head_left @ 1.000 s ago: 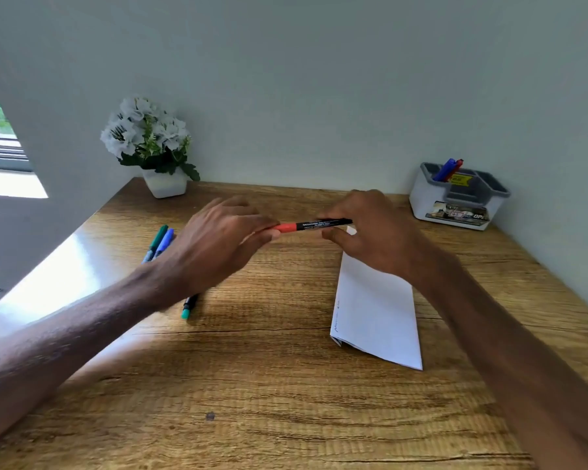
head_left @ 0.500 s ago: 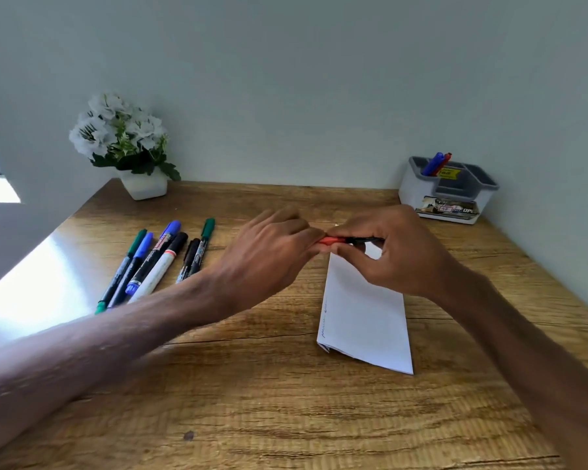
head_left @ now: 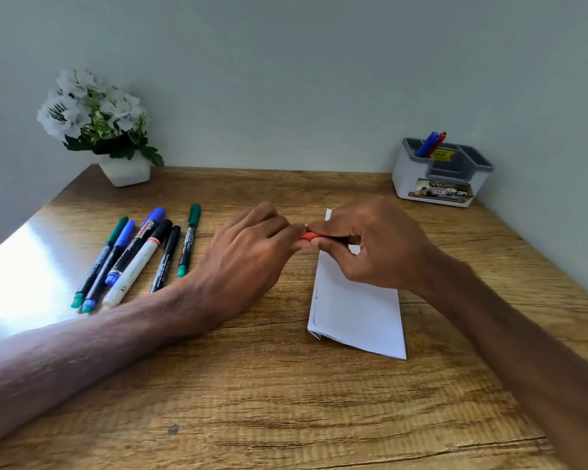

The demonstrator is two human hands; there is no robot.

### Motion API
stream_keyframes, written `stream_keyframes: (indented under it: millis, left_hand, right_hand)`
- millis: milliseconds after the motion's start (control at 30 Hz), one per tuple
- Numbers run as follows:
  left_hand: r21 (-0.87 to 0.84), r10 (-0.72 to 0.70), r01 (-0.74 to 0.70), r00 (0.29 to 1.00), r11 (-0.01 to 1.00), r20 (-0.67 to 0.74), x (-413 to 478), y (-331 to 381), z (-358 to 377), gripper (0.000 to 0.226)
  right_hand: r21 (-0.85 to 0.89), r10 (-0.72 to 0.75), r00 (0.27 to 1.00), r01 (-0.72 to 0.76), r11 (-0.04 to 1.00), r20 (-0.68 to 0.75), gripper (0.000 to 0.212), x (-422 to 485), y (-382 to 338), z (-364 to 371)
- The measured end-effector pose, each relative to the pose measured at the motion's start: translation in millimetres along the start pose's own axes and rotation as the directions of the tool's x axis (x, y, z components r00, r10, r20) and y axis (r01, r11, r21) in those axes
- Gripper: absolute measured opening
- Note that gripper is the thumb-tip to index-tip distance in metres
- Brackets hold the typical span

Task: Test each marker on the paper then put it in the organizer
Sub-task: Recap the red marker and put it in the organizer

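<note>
A black marker with a red cap [head_left: 309, 236] is held level above the top of the folded white paper [head_left: 357, 310]. My left hand [head_left: 248, 256] pinches the red cap end. My right hand [head_left: 377, 244] grips the black barrel, which its fingers mostly hide. Faint scribbles run along the paper's left edge. Several markers [head_left: 140, 256] lie in a row on the desk to the left: green, blue, black and white ones. The grey and white organizer [head_left: 442, 173] stands at the back right with a blue and a red marker [head_left: 430, 144] upright in its left compartment.
A white pot of white flowers [head_left: 102, 130] stands in the back left corner. Walls close the wooden desk [head_left: 286, 401] at the back and right. Bright sunlight glares on the desk's left edge.
Both hands have drawn closer together along the marker, so less of it shows. The view has shifted, bringing the row of markers fully into sight.
</note>
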State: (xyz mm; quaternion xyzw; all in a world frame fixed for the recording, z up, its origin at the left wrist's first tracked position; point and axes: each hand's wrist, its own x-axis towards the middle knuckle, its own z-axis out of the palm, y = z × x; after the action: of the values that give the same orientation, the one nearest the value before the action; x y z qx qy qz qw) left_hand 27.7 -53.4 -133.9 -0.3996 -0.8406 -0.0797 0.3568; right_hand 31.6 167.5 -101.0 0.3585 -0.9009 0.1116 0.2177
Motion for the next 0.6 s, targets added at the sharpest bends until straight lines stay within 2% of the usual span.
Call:
stream_keyframes:
  millis: [167,367,500,567,600]
  left_hand:
    - [0.011,0.025,-0.025,1.000,1.000,-0.002,-1,0,1,0.033]
    - [0.033,0.012,-0.013,0.999,0.999,0.030,-3,-2,1,0.030]
    - [0.038,-0.055,0.053,0.997,0.998,0.061,-2,1,2,0.029]
    - [0.021,-0.105,0.104,0.992,0.994,0.076,-1,2,0,0.035]
    - [0.013,-0.132,0.132,0.988,0.991,0.081,0,2,-1,0.036]
  right_hand:
    - [-0.047,-0.023,1.000,0.023,0.999,-0.005,0.027,-2,0,-1]
    - [-0.114,0.080,0.997,-0.076,0.991,0.023,0.039,-2,-2,-4]
    - [-0.102,0.284,0.957,-0.277,0.955,0.055,0.043,-1,-4,-18]
    - [0.037,0.378,0.925,-0.380,0.924,0.049,0.027,-6,4,-28]
    - [0.197,0.414,0.910,-0.412,0.890,0.033,0.019,-8,10,-33]
